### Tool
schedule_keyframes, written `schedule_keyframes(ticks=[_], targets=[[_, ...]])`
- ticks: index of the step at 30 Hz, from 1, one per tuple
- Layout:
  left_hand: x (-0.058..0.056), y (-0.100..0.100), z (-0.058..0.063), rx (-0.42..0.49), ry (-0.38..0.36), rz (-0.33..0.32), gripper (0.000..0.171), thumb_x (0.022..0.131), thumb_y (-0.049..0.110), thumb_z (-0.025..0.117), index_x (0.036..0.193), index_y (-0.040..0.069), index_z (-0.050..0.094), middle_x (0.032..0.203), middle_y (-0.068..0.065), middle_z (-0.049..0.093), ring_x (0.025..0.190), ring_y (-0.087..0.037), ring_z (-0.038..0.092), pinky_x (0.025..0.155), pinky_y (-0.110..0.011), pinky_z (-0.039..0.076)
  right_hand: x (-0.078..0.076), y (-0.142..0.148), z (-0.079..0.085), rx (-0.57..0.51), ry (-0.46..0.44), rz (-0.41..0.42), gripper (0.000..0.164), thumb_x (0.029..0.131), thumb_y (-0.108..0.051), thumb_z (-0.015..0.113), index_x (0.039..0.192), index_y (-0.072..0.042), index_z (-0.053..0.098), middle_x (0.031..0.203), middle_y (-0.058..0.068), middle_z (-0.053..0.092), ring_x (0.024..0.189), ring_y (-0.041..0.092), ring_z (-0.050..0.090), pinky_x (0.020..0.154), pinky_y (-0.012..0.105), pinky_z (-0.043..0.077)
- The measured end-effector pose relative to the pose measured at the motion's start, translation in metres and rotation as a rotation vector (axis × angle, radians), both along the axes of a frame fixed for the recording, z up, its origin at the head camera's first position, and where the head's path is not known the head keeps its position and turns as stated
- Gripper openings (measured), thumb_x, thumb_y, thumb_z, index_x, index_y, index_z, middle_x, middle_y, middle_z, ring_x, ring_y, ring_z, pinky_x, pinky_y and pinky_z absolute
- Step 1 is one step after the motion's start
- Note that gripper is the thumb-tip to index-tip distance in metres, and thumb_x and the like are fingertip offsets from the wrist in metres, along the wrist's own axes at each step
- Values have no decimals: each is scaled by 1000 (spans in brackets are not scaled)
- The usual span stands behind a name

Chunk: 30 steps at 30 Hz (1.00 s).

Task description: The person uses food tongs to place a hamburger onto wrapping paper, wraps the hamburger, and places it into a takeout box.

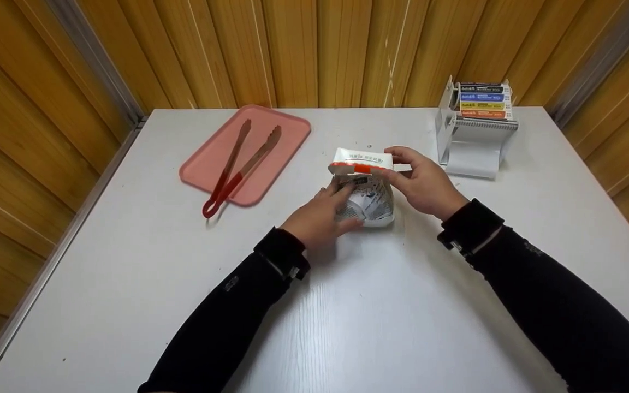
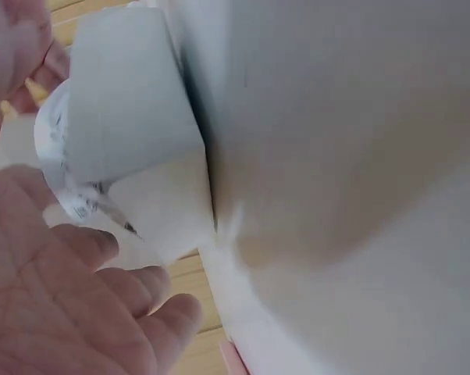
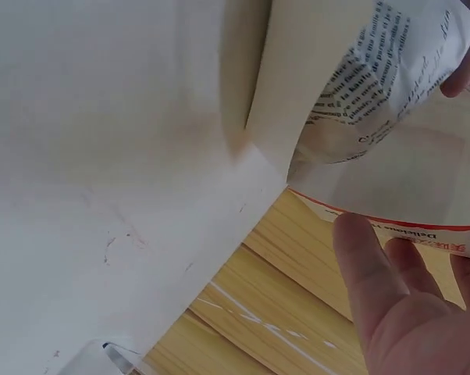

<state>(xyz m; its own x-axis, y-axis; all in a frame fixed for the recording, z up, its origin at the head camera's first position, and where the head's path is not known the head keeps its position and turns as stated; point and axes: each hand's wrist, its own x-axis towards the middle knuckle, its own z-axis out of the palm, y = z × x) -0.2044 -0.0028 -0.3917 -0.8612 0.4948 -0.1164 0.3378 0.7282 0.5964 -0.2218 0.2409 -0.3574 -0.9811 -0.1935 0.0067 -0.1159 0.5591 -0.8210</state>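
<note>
A small white paper food box [image 1: 383,221] with an orange-red stripe stands on the table, its lid [image 1: 366,158] raised at the back. Inside lies a bundle wrapped in paper with newspaper-style print [image 3: 375,86]; what it wraps is hidden. My right hand [image 1: 426,183] pinches the right end of the lid between thumb and fingers. On the box's left side is my left hand [image 1: 322,215], fingers spread and reaching over the opening by the wrapped bundle. In the left wrist view its palm faces the box wall [image 2: 133,94] with the fingers loosely extended.
At the back left lies a pink tray [image 1: 287,128] with red-handled tongs [image 1: 232,177] across it, handle over the front edge. A label dispenser [image 1: 478,144] with several coloured rolls stands at the back right. Wood-look panels [image 1: 342,54] rise behind the white table [image 1: 363,316].
</note>
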Motion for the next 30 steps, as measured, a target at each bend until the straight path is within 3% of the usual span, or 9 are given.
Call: schedule_keyframes(ticks=[3, 5, 7, 10, 14, 18, 22, 25, 30], targets=[[-2, -4, -1, 89, 30, 106, 68, 103, 52, 62, 162, 25, 44, 171, -5, 37, 156, -27, 39, 126, -45, 35, 7, 1, -4, 25, 10, 28, 47, 106, -25, 65, 150, -16, 50, 156, 16, 52, 131, 38, 65, 108, 50, 54], [-2, -6, -1, 152, 33, 198, 63, 102, 51, 64, 155, 18, 53, 160, -7, 52, 145, -27, 53, 120, -44, 43, 10, 1, -6, 37, 18, 40, 46, 105, -23, 66, 148, -16, 50, 157, 14, 51, 131, 37, 66, 106, 49, 55], [-2, -6, -2, 216, 12, 288, 67, 99, 50, 70, 152, 12, 52, 152, -11, 59, 136, -27, 60, 114, -44, 48, 13, 2, -9, 53, 28, 49, 46, 105, -21, 67, 148, -15, 50, 158, 12, 50, 130, 36, 67, 104, 47, 55], [-1, -5, -3, 291, -25, 351, 89, 93, 48, 78, 161, 13, 33, 155, -15, 52, 129, -29, 64, 108, -45, 52, 17, 3, -13, 75, 36, 64, 48, 104, -19, 68, 148, -16, 50, 161, 9, 48, 126, 34, 69, 100, 44, 57], [-2, -5, -4, 293, -22, 317, 104, 90, 44, 83, 168, 24, 17, 160, -17, 46, 129, -30, 63, 111, -47, 51, 23, 5, -18, 119, 47, 88, 52, 104, -18, 68, 151, -15, 47, 163, 9, 45, 122, 33, 71, 97, 45, 59], [-3, -7, -7, 249, 10, 238, 95, 91, 38, 83, 167, 30, 26, 157, -12, 51, 131, -24, 59, 114, -45, 48, 28, 6, -23, 188, 75, 110, 53, 104, -18, 68, 151, -14, 44, 161, 13, 47, 122, 36, 71, 99, 49, 59], [-3, -8, -10, 251, 8, 193, 89, 91, 31, 84, 165, 29, 33, 154, -8, 55, 129, -20, 61, 110, -41, 51, 32, 7, -28, 245, 98, 120, 54, 103, -17, 68, 150, -13, 43, 157, 15, 49, 122, 38, 70, 102, 51, 58], [-4, -8, -11, 256, -9, 182, 92, 89, 27, 86, 164, 26, 34, 152, -8, 57, 119, -21, 68, 105, -39, 54, 35, 6, -32, 278, 132, 136, 54, 104, -15, 67, 150, -9, 40, 157, 17, 48, 122, 39, 69, 102, 52, 57], [-2, -6, -12, 253, -27, 184, 95, 85, 19, 89, 163, 25, 35, 150, -9, 57, 118, -22, 69, 103, -36, 55, 41, 5, -38, 373, 230, 164, 51, 106, -14, 63, 148, -5, 35, 157, 21, 45, 125, 37, 67, 104, 51, 56]])
